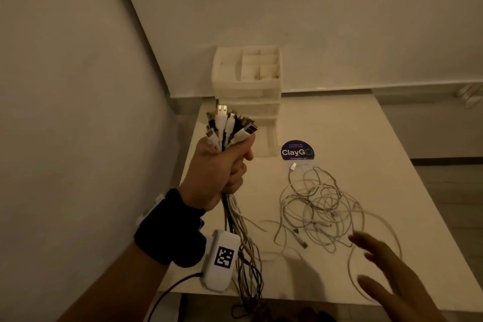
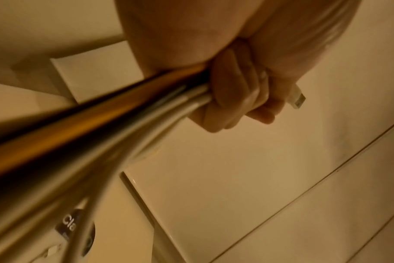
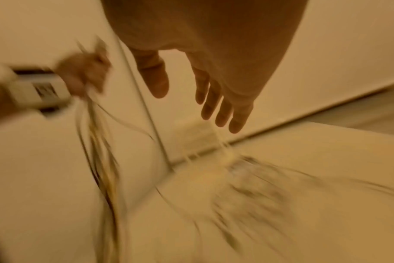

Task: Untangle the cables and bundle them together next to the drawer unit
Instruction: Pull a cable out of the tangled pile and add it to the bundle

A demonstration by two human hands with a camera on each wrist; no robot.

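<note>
My left hand [image 1: 222,170] is raised above the table's left edge and grips a bundle of cables [image 1: 230,128], plug ends fanned upward, with the cords hanging down past the table front [image 1: 248,264]. In the left wrist view the fingers [image 2: 232,99] curl round the cords [image 2: 101,128]. A tangle of white cables [image 1: 324,209] lies on the table in front of the white drawer unit [image 1: 248,91]. My right hand [image 1: 384,269] hovers open over the tangle's near right side, fingers [image 3: 223,106] spread, holding nothing.
The white table [image 1: 366,138] stands in a corner, with a wall [image 1: 65,112] close on the left. A purple ClayGo sticker [image 1: 297,151] lies right of the drawer unit's base. A white wrist camera [image 1: 220,259] sits on my left forearm.
</note>
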